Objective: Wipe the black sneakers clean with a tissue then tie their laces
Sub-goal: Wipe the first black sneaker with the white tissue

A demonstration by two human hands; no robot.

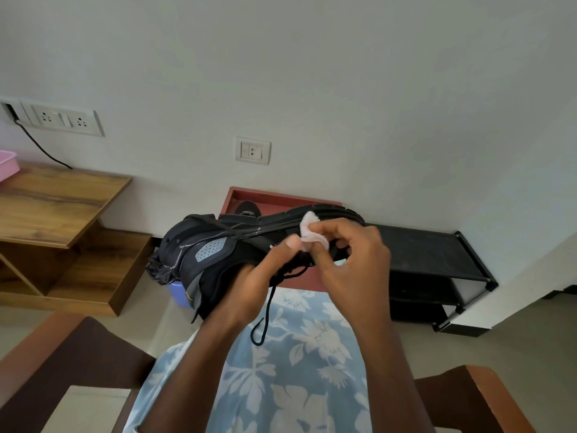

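at the far left a wooden table [56,207] stands against the wall. the black sneaker [212,254] is held in the air above the person's lap, lying on its side, heel to the left and sole turned up toward the wall. the left hand [249,285] reaches up from below and grips the shoe, with the thumb laid on its side. a loose lace [265,314] hangs down beside this hand. the right hand [352,264], with bent fingers, pinches a white tissue [312,234] against the sole edge. at the right stands a black shoe rack [427,254].
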